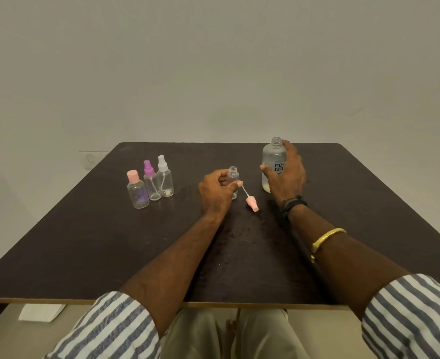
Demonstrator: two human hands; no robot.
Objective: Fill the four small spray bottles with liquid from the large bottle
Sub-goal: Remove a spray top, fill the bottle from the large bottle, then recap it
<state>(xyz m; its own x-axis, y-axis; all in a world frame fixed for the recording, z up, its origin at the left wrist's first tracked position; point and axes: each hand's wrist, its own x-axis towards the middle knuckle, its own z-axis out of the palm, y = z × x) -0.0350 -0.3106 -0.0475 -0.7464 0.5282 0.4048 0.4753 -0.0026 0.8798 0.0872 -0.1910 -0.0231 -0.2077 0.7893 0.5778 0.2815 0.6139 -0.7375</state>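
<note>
On the desk [110, 242] we hold the uncapped small bottle [233, 177] pinched in our left hand [217, 191]; right hand [287, 174] curled round the open large bottle [272, 164] — pink spray cap [252, 204] lying between them.

The dark table [84, 242] bears a pink-capped bottle [137, 193], purple-topped bottle [152, 185], white-topped bottle [165, 181], an open small bottle [233, 174], a pink spray head [251, 204] lying beside it, and the large bottle [272, 161].

A single wide-angle view looks forward and down from the person's head onto the dark brown flat-topped table [89, 237], whose near edge lies close beneath the lens. Beyond the table's far edge a plain pale wall [213, 60] fills the upper half; the table's edges seem slightly bowed.
</note>
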